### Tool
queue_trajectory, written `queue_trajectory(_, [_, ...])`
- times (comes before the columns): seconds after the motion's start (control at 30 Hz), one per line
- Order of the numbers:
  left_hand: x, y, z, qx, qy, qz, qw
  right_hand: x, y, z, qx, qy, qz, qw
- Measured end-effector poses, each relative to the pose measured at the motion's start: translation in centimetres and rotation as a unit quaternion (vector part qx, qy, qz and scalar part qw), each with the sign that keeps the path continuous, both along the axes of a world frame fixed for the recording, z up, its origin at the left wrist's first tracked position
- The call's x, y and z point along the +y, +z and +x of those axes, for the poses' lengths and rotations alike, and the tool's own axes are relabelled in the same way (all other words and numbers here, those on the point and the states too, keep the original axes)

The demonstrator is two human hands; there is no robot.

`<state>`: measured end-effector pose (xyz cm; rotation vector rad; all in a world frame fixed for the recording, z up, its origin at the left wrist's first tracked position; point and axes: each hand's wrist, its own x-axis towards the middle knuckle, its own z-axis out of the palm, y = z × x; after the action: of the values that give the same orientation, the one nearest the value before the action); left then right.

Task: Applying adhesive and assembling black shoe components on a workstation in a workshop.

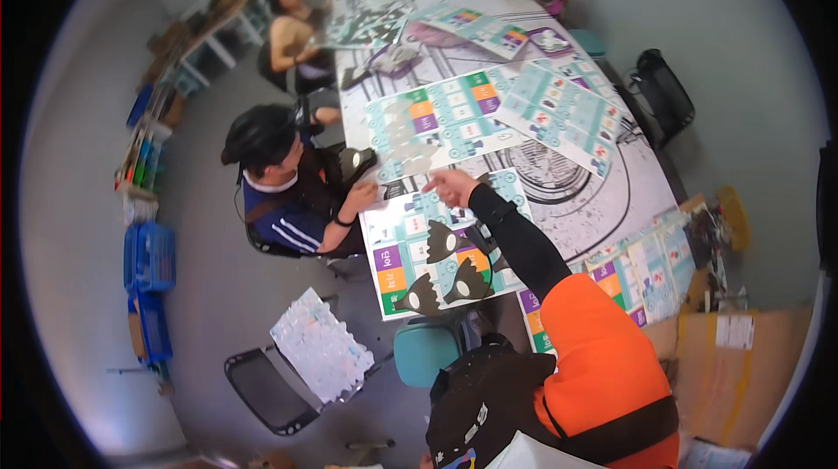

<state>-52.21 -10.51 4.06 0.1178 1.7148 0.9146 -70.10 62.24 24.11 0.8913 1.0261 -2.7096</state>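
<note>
My right arm, in an orange sleeve with a black cover below it, reaches over the table. My right hand (451, 187) hovers near the gap between two printed sheets, a finger stretched to the left, with nothing visible in it. Below it lies the nearer sheet (397, 229), printed in teal, purple, orange and green. On this sheet rest several black scallop-edged cutouts with pale ovals, one cutout (443, 242) close to my wrist. Beyond the hand is a second printed sheet (454, 139) with grey patches. My left hand is not in view.
A seated co-worker's hand (360, 198) is at the table's left edge, beside another black cutout (356, 162). More people sit farther along. A teal stool (425, 354), a chair (271, 390) with a pale sheet, and cardboard boxes (742, 373) stand nearby.
</note>
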Motion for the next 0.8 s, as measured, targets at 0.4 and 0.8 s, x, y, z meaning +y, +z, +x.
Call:
queue_trajectory(0.4, [-13.3, -8.0, -4.7, -0.217, 0.141, 0.139, 0.956, -21.3, 0.3, 27.1, -0.028, -0.025, 0.131, 0.991])
queue_trajectory(0.8, [3.1, 0.5, -12.1, 0.249, -0.268, -0.046, 0.930, -44.4, 1.7, 44.5, 0.104, -0.109, 0.197, 0.969])
